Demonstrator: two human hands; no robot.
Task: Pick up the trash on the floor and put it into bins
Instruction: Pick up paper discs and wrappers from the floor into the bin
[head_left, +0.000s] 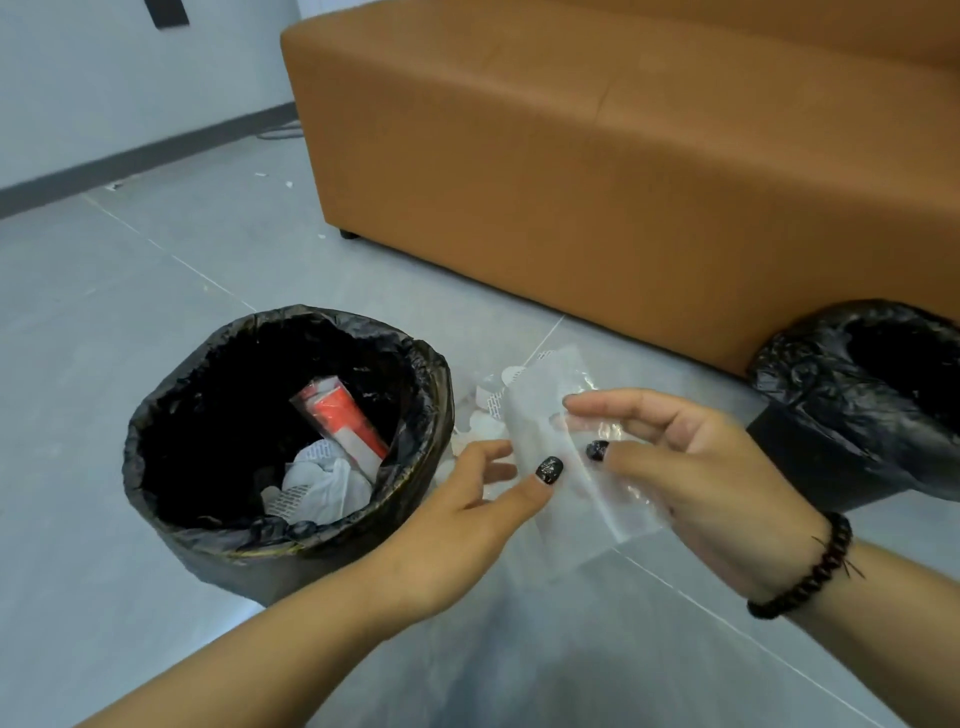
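Both hands are working one clear plastic wrapper (566, 457) in the air, just right of the near bin. Left hand (467, 525) is pinching the wrapper's lower left edge, thumb on top, other fingers loosely curled beneath. Right hand (691, 467) is pinching the right side between thumb and forefinger; a beaded bracelet (810, 571) is sitting on that wrist. Both grips are clamped on the wrapper, not open.

Wrapper's long axis is running from lower right near the person up and away to the upper left, the far end pointing towards the sofa and tilting slightly over the gap between the bins. It is limp and see-through, so edges are hard to trace; more white bits (483, 415) are showing behind it, whether on the floor or held I cannot tell.

To do this step well, probably: keep one firm pinch, swing left until it is over the near bin (171, 410), let go only once fully above the opening, since light film will be drifting.

That bin, black-lined, is already holding a red-and-white packet (343, 421) and crumpled white paper (322, 483). A second black-lined bin (831, 395) is standing to the right against the brown sofa (597, 182). Small scraps (288, 183) are lying farther off by the wall.
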